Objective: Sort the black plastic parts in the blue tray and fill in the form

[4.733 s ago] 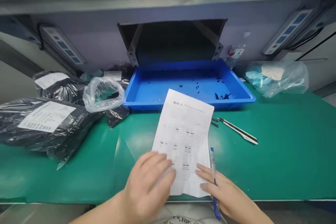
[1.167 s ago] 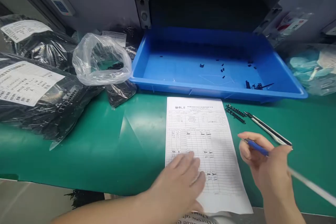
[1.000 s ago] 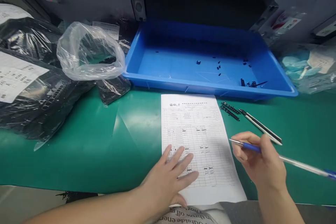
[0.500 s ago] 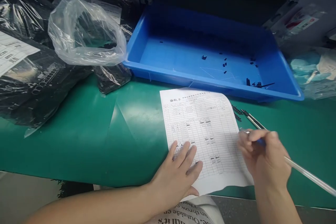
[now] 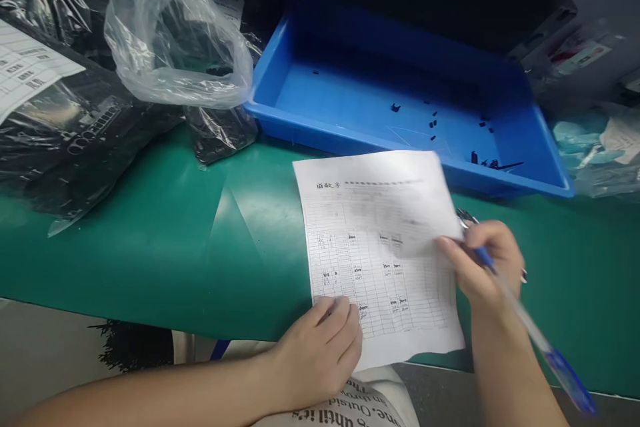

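A printed paper form [image 5: 377,320] with handwritten entries lies on the green mat, its upper right part raised and blurred. My left hand [image 5: 325,343] is closed at the form's lower left edge, fingers curled on the paper. My right hand [image 5: 487,267] is closed around a clear-barrelled pen with blue ends [image 5: 523,317], which slants down to the right. The thumb of that hand is at the form's right edge. Just behind the right hand, the tips of other pens [image 5: 466,215] show, mostly hidden.
Behind the form stands a blue tray [image 5: 320,128] with several small black parts inside. Dark plastic bags [image 5: 95,140] with labels and an opened clear bag [image 5: 127,57] sit at the left. A clear bag with turquoise contents [image 5: 580,140] lies at the right.
My left hand has gone from lying spread to curled, lower on the form. My right hand has swung the pen round, and the form has shifted left, its top right lifting.
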{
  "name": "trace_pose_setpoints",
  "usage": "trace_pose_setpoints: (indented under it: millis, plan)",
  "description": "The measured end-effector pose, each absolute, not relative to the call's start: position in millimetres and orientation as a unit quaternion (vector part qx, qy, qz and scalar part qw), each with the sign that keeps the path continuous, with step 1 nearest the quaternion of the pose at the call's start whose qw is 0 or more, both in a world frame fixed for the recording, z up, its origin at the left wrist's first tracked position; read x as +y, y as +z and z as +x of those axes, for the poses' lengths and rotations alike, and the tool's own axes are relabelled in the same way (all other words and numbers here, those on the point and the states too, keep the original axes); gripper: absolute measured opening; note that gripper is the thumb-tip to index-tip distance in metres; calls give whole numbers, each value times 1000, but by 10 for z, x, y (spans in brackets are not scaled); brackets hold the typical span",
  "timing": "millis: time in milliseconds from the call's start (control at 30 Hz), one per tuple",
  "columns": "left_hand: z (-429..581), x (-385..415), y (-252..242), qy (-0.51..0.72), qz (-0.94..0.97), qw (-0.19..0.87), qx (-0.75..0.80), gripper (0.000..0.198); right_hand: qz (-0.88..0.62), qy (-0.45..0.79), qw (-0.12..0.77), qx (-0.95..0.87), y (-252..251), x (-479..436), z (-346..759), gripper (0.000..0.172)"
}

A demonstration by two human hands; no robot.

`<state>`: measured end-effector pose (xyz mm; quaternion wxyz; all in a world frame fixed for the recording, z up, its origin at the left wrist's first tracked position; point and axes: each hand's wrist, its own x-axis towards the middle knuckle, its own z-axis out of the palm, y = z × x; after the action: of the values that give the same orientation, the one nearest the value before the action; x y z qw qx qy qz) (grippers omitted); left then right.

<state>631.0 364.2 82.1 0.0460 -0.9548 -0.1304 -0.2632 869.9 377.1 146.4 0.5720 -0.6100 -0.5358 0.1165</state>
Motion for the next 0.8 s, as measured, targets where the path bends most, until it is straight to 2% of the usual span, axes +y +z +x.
trace_pose_setpoints:
  millis: [100,267,367,433,500,533,600,667,800]
  plan:
    - [6216,3709,869,-232,-961,65,-138,26,-533,66,654,-532,1536,3772,8627,29]
    - [6160,3860,1001,-111,-973,94,-180,57,-640,-23,552,-534,1642,4134,8536,25]
    - [6179,3896,1045,-81,-976,101,-175,63,-594,-55,619,-511,1744,4229,8415,29]
    - [6203,3902,1058,-67,-978,102,-171,58,-553,30,662,-505,1787,4184,8273,41]
    - [6232,3903,1061,-59,-978,99,-173,55,-520,228,620,-542,1763,4113,8092,51]
    - [6246,3904,1060,-58,-978,96,-173,53,-509,327,573,-553,1720,4088,7996,48]
    - [6269,3905,1054,-61,-979,90,-173,52,-510,446,498,-540,1586,4080,7819,36]
    - [6284,3907,1048,-66,-979,91,-172,51,-542,471,475,-508,1425,4113,7682,33]
    - [6294,3925,1051,-69,-980,91,-165,46,-623,371,472,-501,1186,4152,7559,39]
